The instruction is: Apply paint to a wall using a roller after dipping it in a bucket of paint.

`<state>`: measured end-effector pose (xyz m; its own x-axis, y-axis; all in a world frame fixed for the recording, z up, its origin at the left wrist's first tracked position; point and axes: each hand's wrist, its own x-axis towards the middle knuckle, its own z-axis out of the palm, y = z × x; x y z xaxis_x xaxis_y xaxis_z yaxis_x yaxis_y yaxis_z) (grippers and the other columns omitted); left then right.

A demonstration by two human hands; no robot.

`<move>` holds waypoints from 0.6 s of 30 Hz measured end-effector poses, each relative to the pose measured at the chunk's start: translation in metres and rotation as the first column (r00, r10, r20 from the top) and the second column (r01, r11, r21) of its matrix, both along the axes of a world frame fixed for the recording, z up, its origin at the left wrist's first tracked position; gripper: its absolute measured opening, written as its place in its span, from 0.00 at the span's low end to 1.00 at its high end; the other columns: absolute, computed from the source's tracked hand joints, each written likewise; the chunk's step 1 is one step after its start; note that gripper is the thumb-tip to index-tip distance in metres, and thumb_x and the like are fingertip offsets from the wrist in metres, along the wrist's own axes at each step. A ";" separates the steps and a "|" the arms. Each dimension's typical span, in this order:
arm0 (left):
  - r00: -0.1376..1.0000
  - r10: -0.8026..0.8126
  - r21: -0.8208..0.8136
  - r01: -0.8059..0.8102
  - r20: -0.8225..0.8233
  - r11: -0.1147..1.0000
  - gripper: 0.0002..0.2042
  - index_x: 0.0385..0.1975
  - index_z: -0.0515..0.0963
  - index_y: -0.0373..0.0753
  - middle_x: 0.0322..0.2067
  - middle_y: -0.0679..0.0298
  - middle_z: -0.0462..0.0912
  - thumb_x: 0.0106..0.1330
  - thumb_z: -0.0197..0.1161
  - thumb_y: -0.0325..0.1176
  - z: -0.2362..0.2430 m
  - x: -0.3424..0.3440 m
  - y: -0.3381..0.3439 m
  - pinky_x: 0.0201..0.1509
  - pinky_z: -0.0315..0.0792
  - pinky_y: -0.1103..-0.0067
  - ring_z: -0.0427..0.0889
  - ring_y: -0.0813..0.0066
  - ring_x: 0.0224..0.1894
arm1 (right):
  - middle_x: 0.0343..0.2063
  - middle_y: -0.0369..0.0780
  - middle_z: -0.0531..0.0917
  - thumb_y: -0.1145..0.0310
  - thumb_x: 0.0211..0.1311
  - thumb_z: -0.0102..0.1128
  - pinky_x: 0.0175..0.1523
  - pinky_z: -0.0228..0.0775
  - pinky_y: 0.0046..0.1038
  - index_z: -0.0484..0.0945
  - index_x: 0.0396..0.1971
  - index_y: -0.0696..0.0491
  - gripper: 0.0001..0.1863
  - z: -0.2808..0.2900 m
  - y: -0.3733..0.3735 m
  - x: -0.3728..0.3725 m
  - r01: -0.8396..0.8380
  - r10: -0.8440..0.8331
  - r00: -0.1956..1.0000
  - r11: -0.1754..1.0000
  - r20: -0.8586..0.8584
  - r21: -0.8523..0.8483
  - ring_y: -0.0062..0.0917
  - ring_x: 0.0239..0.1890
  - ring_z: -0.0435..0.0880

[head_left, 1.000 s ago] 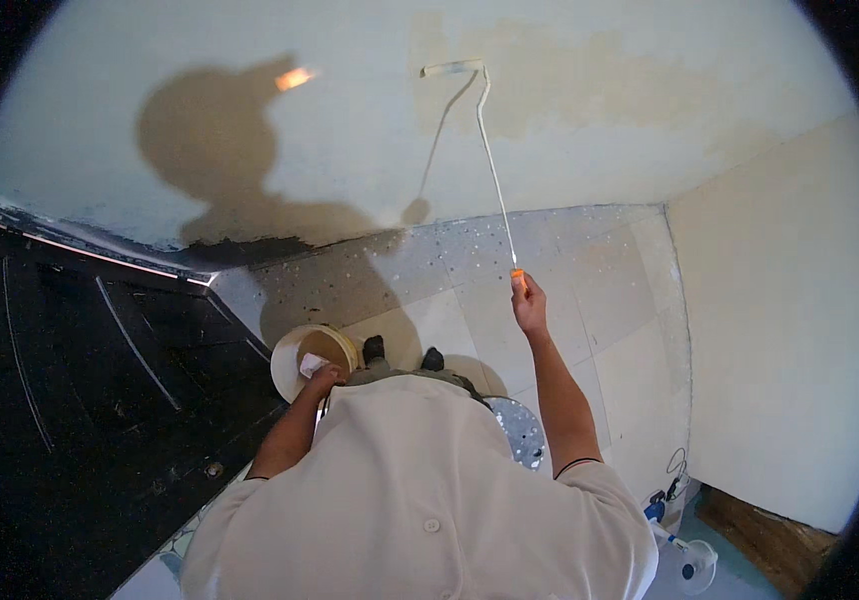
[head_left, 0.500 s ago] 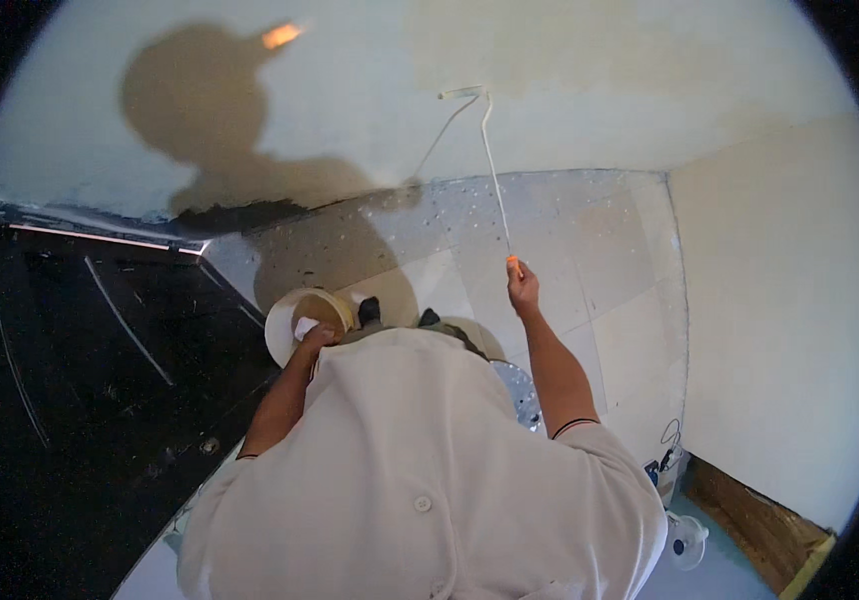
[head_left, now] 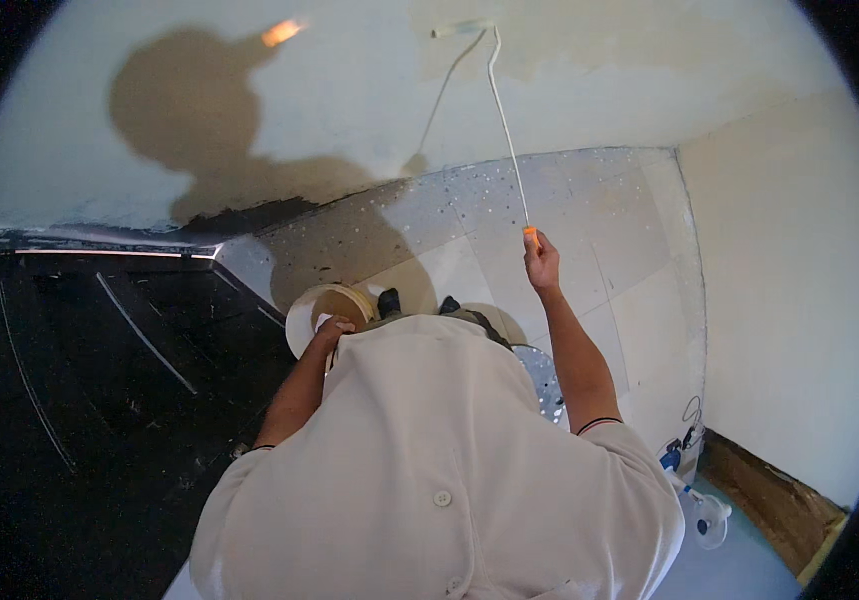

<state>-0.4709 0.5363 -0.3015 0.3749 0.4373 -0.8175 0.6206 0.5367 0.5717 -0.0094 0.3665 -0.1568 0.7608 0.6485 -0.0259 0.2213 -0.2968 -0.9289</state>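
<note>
My right hand (head_left: 543,264) is closed round the orange handle of a paint roller (head_left: 507,115). Its long thin frame reaches up and away from me, and the pale roller sleeve (head_left: 462,29) lies against the wall (head_left: 590,90), beside a darker, damp-looking patch. At the near left, my left hand (head_left: 338,328) is closed at the mouth of a cream bucket (head_left: 302,322). A small white thing, perhaps cloth, shows at its fingers; its kind is unclear. My shirt and forearm partly hide the bucket's near side.
Paint spots dot the tiled floor (head_left: 510,215) along the wall. A black panel-like surface (head_left: 100,370) lies left. Another pale wall (head_left: 790,290) stands right. A speckled round surface (head_left: 542,380) shows beside my right side. Behind are a cable (head_left: 692,410) and a clear round object (head_left: 712,522).
The roller sleeve has moved farther up the wall, and my right hand has risen with it. My view has shifted slightly. My left hand stays at the bucket.
</note>
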 end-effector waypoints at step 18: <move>0.926 -0.375 0.261 0.354 0.037 0.898 0.17 0.37 0.73 0.37 0.32 0.61 0.78 0.46 0.64 0.34 0.001 0.006 0.021 0.44 0.70 0.74 0.76 0.71 0.39 | 0.20 0.37 0.76 0.56 0.60 0.50 0.30 0.65 0.22 0.74 0.40 0.59 0.20 -0.007 -0.015 0.008 -0.002 0.025 0.994 0.976 0.102 -0.217 0.17 0.24 0.71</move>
